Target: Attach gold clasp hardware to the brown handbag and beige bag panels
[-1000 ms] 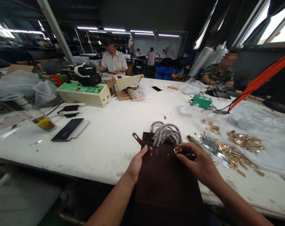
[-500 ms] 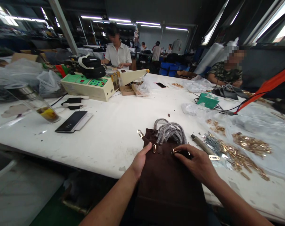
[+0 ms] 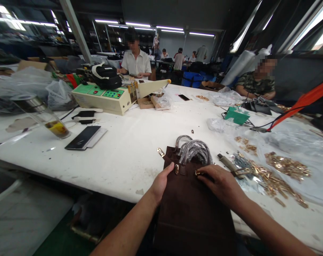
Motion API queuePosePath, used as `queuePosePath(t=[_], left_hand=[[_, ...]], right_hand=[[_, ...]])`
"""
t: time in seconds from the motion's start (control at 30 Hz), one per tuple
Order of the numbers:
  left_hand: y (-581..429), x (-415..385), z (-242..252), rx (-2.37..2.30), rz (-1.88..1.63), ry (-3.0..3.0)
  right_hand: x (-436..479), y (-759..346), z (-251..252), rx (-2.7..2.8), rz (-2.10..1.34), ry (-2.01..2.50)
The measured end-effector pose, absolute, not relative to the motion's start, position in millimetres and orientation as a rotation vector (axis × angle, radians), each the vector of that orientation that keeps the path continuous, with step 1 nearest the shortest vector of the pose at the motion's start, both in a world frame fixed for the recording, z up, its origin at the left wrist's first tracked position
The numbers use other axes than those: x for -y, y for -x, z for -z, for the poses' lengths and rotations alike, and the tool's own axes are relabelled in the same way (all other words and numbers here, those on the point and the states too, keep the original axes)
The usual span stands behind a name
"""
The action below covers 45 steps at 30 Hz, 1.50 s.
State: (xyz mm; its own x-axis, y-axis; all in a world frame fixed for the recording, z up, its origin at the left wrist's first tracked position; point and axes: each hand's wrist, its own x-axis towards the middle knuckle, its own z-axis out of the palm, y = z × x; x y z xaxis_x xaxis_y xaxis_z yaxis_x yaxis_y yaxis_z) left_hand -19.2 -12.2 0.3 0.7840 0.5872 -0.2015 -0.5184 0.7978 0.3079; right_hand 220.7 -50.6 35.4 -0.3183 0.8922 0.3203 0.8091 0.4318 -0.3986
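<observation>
A dark brown handbag leans at the table's front edge, its handles wrapped in clear plastic. My left hand grips the bag's left side, thumb on the front and fingers hidden behind. Beside that thumb sits a gold clasp on the bag's front. A strap with a gold metal plate sticks out at the upper left. With thumb and fingertips closed, my right hand pinches a small gold clasp piece against the bag's upper right front.
Gold metal fittings lie in piles at the right, near an olive strap. At the left are a glass bottle, a dark booklet and a cream machine. Two people sit across the table.
The camera view has shifted slightly. My right fingers have closed in over the gold clasp piece, which now shows less. My left hand keeps its hold on the bag.
</observation>
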Motion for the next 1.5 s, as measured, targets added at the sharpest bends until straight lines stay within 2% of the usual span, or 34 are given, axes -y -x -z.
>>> queuePosePath(t=[0.47, 0.93, 1.3, 1.5], left_hand=[[18.0, 12.3, 6.0, -0.264, -0.627, -0.241], [17.2, 11.0, 3.8, -0.31, -0.642, -0.239], [13.7, 12.4, 1.6, -0.333, -0.635, -0.252], [10.9, 15.5, -2.8, -0.369, -0.656, -0.258]], right_hand=[[47.8, -230.4, -37.1, 2.275, -0.161, 1.367], [45.7, -212.3, -35.0, 2.385, 0.2, 1.389], [41.9, -229.2, -29.9, 2.527, 0.101, 1.195], [48.5, -214.6, -29.3, 2.419, 0.172, 1.317]])
